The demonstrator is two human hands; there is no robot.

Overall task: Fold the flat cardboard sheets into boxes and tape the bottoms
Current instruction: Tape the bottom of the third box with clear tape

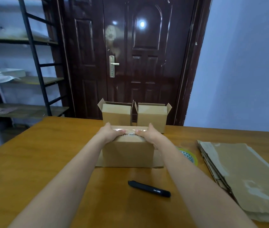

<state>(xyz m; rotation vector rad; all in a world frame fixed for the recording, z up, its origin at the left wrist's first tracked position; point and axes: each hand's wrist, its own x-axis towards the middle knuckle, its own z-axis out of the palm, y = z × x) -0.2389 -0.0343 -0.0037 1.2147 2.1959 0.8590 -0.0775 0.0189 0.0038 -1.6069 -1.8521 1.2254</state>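
Observation:
A cardboard box [128, 153] stands upside down on the wooden table [36, 162], its flaps spread flat beneath it. Clear tape runs along the seam on its upturned bottom. My left hand [111, 132] rests on the left end of that taped face, thumb pointing inward. My right hand [148, 133] rests on the right end, thumb on the tape. Both hands lie flat with fingers over the far edge. A roll of tape [189, 155] lies just right of the box, partly hidden by my right forearm.
Two folded boxes [116, 115] [151, 117] stand open-topped at the table's far edge. A stack of flat cardboard sheets [245, 176] lies at the right. A black utility knife [149, 189] lies near the front. A dark door and metal shelves stand behind.

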